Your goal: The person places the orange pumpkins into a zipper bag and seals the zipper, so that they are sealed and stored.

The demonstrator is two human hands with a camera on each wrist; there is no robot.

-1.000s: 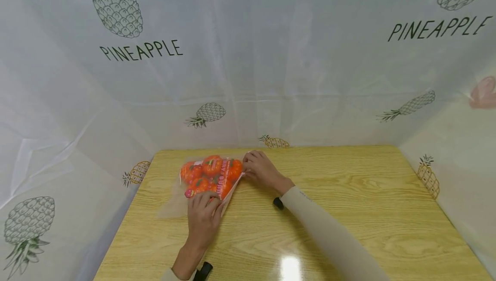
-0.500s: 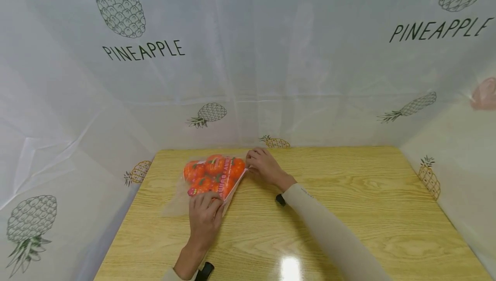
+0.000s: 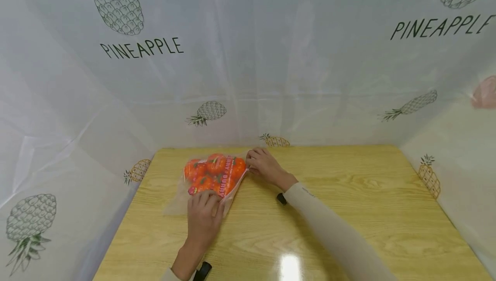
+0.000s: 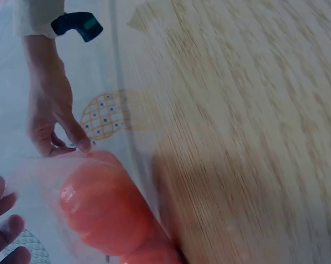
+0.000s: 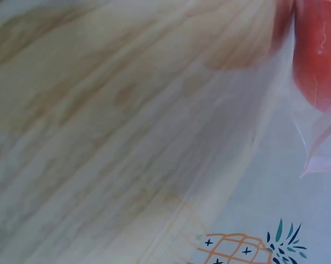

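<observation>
A clear plastic bag (image 3: 232, 192) with pink lettering lies toward the left of the table, holding several orange-red, lobed peppers or tomatoes (image 3: 215, 164). Its mouth edge faces right. My left hand (image 3: 203, 216) grips the near end of that edge, fingers bent over the plastic. At the far end, my right hand (image 3: 264, 167) pinches the corner between thumb and fingers. The left wrist view shows the right hand's thumb and fingers (image 4: 80, 144) on the film, with left fingertips (image 4: 6, 231) at lower left. In the right wrist view, the bag (image 5: 325, 143) enters at right; the right hand is hidden.
The wooden table (image 3: 348, 207) extends right of the bag. White sheeting (image 3: 294, 70) printed with pineapples stands along its back and sides. A black wrist strap piece (image 3: 281, 198) shows by the right sleeve and another black piece (image 3: 202, 271) by the left wrist.
Both hands stay on the bag's edge. The right hand and the bag have shifted slightly to the right over the last second; the left hand has hardly moved.
</observation>
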